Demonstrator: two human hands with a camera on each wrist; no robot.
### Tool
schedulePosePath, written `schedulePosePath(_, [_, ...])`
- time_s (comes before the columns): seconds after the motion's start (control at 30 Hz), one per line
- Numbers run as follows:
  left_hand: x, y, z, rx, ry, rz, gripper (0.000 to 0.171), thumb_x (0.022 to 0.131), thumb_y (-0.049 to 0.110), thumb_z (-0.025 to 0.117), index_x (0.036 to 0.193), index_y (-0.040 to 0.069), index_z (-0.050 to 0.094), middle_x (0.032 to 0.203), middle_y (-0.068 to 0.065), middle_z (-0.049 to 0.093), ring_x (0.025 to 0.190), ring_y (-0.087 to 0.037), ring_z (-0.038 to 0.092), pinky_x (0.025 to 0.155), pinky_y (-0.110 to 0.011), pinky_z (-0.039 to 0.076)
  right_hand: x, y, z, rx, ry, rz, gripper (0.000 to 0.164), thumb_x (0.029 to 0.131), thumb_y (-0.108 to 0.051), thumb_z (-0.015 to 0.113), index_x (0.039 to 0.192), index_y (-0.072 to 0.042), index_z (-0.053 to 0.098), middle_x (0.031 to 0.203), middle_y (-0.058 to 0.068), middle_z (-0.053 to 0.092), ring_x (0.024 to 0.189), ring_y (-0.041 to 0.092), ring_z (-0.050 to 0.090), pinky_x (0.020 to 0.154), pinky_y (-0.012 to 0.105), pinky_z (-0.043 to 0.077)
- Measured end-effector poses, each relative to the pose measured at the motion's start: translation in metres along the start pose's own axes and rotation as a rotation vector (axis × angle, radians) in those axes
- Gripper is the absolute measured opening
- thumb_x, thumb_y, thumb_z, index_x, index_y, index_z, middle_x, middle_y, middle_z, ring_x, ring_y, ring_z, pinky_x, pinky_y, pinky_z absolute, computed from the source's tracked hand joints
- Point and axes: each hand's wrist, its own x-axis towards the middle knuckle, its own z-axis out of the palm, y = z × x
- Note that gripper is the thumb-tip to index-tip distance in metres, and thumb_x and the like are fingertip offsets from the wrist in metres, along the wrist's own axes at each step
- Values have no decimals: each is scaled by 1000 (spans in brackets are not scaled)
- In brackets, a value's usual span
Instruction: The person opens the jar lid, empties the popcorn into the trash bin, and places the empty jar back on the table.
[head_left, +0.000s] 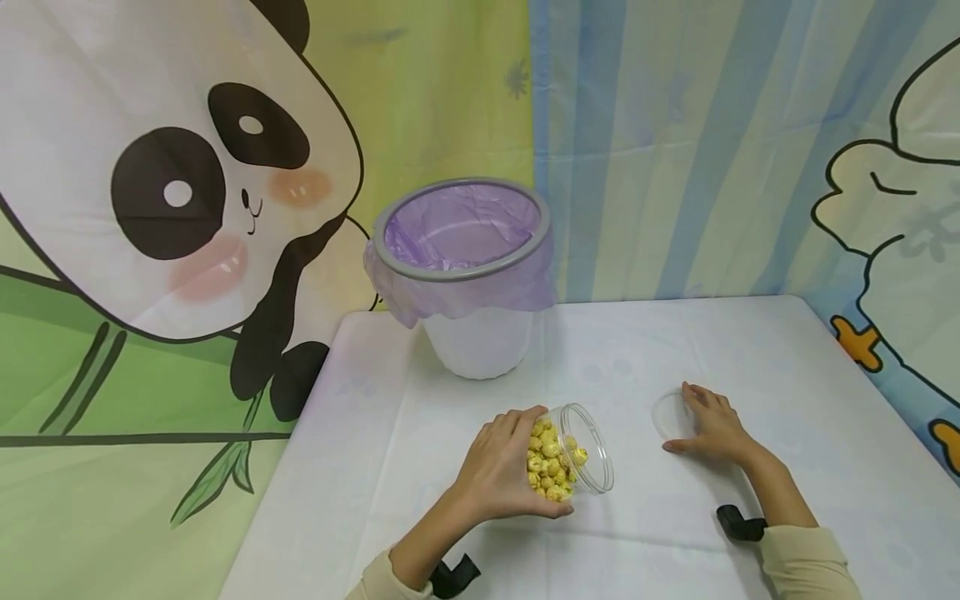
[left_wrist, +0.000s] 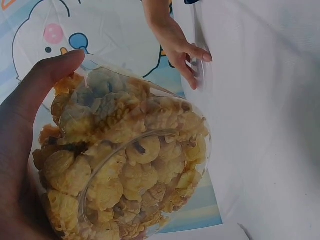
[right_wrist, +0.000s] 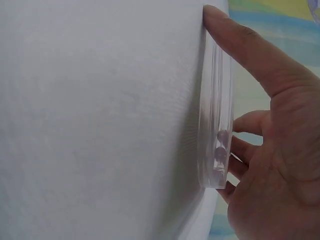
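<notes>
My left hand (head_left: 498, 471) grips a clear plastic jar (head_left: 606, 462) around its side, the thumb on one side and fingers on the other. Yellow popcorn (head_left: 549, 462) fills much of the jar, which is tipped on its side with its open mouth facing right. In the left wrist view the jar's base (left_wrist: 145, 180) faces the camera, popcorn pressed against it. Over at the right, my right hand (head_left: 712, 429) holds a clear round lid (right_wrist: 212, 115) by its edge, thumb and fingers spread across it, low at the white tabletop.
Behind the jar stands a white bin (head_left: 480, 346) with a grey rim, lined with a purple bag (head_left: 465, 229). A white cloth covers the table (head_left: 622, 550). Cartoon-printed curtains (head_left: 660, 150) hang along the back and sides.
</notes>
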Motion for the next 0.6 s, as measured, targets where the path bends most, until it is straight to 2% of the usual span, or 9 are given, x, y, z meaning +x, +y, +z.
schedulePosePath(0.2, [0,0,-1,7,2,8,111,46,71,74,134,15,39,104,2,53,90,-11,50,78,-29,43,1,-1,-6,-26,-50,-5,127,59,-54,79,139,17,10,139,39,15,122,55,13,93,68,15])
schedulePosePath(0.33, [0,0,-2,14,1,21,111,46,71,73,135,14,39,105,1,53,90,-12,50,77,-29,43,10,-5,-20,-43,-71,-14,126,64,-55,76,139,17,5,139,41,13,122,56,12,92,68,17])
schedulePosePath(0.5, [-1,0,-4,14,4,25,112,46,72,73,135,15,38,106,1,53,91,-12,50,78,-29,43,42,-26,-54,53,-70,-28,109,79,-48,66,143,8,-1,143,37,7,127,55,5,94,69,13])
schedulePosePath(0.6, [-2,0,-4,9,4,22,112,46,72,73,135,15,38,107,1,53,92,-12,50,78,-29,43,70,-47,-77,116,-29,-84,94,87,-43,60,146,3,3,145,33,11,130,52,8,96,67,14])
